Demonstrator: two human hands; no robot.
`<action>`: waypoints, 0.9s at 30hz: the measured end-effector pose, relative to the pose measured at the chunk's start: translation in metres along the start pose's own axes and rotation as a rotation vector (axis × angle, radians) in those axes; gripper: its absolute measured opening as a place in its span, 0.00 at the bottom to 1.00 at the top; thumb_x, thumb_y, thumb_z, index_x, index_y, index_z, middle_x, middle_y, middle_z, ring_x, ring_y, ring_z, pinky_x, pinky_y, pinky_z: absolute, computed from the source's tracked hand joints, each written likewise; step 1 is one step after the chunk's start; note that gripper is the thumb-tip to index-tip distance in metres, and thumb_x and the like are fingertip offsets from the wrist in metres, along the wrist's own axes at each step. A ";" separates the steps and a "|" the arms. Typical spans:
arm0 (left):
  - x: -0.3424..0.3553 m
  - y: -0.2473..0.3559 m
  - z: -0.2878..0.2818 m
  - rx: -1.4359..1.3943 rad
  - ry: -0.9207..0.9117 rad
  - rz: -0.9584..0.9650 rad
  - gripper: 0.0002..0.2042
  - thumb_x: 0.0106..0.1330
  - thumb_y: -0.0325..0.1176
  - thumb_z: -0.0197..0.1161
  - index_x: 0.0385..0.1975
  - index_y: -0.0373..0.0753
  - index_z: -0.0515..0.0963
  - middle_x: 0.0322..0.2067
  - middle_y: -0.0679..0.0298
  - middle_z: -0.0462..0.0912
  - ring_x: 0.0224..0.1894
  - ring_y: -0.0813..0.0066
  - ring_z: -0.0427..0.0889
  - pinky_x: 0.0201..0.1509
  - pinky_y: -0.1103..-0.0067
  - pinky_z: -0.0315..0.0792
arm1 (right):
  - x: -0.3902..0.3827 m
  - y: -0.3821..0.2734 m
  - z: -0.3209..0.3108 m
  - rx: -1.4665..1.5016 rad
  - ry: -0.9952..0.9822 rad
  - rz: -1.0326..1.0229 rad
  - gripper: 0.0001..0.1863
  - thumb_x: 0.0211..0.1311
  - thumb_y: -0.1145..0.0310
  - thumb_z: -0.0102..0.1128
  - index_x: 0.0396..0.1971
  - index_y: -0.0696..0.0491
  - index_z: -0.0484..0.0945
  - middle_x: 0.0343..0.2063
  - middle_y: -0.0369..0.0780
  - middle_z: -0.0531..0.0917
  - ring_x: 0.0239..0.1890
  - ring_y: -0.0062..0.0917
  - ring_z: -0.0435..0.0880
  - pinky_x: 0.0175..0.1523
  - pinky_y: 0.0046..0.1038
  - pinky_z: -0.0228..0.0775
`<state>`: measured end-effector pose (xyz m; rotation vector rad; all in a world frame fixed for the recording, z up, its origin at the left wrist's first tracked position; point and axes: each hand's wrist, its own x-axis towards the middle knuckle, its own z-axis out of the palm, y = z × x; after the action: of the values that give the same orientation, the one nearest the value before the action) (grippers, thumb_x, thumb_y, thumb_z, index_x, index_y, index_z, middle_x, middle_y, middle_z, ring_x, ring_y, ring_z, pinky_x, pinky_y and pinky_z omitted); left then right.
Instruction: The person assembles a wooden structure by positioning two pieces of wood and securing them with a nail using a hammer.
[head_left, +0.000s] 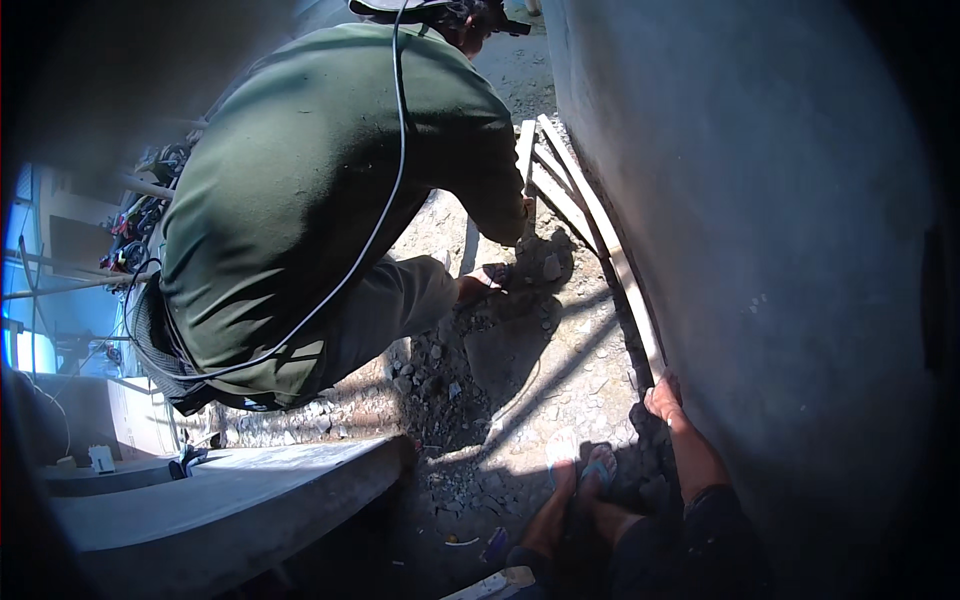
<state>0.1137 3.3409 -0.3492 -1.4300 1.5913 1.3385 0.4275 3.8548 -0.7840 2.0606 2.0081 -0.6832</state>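
Observation:
Low on the right, my right hand [663, 396] is closed on the near end of a long wooden strip [625, 268]. The strip lies along the foot of a plastered wall [760, 220] and runs away from me, looking slightly bowed. Other pale wooden strips [562, 196] lie beside its far part. My left hand does not show. A co-worker in a green long-sleeved shirt [330, 190] bends down ahead of me, one arm reaching toward the far strips; what that hand grips is hard to make out.
Rubble and broken stones [430, 385] cover the sunlit ground around my sandalled feet [575, 470]. At lower left a concrete ledge [230, 510] juts in. A pale piece [492, 585] shows at the bottom edge. A cable [395, 190] hangs over the co-worker's back.

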 end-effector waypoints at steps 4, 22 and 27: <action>-0.044 -0.019 -0.033 -0.085 0.001 -0.008 0.24 0.68 0.53 0.63 0.48 0.36 0.74 0.38 0.52 0.83 0.40 0.50 0.84 0.44 0.54 0.82 | -0.070 0.025 -0.055 -0.057 -0.136 -0.085 0.31 0.56 0.63 0.60 0.57 0.62 0.66 0.48 0.59 0.79 0.49 0.55 0.81 0.57 0.48 0.75; -0.137 -0.053 -0.188 -0.595 -0.452 0.156 0.24 0.65 0.51 0.68 0.52 0.42 0.72 0.47 0.57 0.77 0.49 0.55 0.79 0.55 0.57 0.75 | -0.475 0.056 -0.417 -0.068 -0.040 -0.320 0.20 0.62 0.62 0.58 0.46 0.63 0.77 0.37 0.58 0.83 0.44 0.53 0.84 0.52 0.46 0.75; -0.137 -0.064 -0.279 -0.784 -0.497 0.347 0.14 0.68 0.42 0.66 0.45 0.42 0.79 0.41 0.62 0.83 0.42 0.65 0.84 0.44 0.67 0.81 | -0.577 -0.065 -0.599 -0.124 0.002 -0.186 0.22 0.61 0.61 0.55 0.44 0.66 0.79 0.40 0.60 0.83 0.46 0.53 0.84 0.52 0.46 0.72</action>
<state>0.2569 3.1323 -0.1569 -1.0753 1.0375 2.4776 0.4918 3.6053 0.0097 1.8239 2.2030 -0.5715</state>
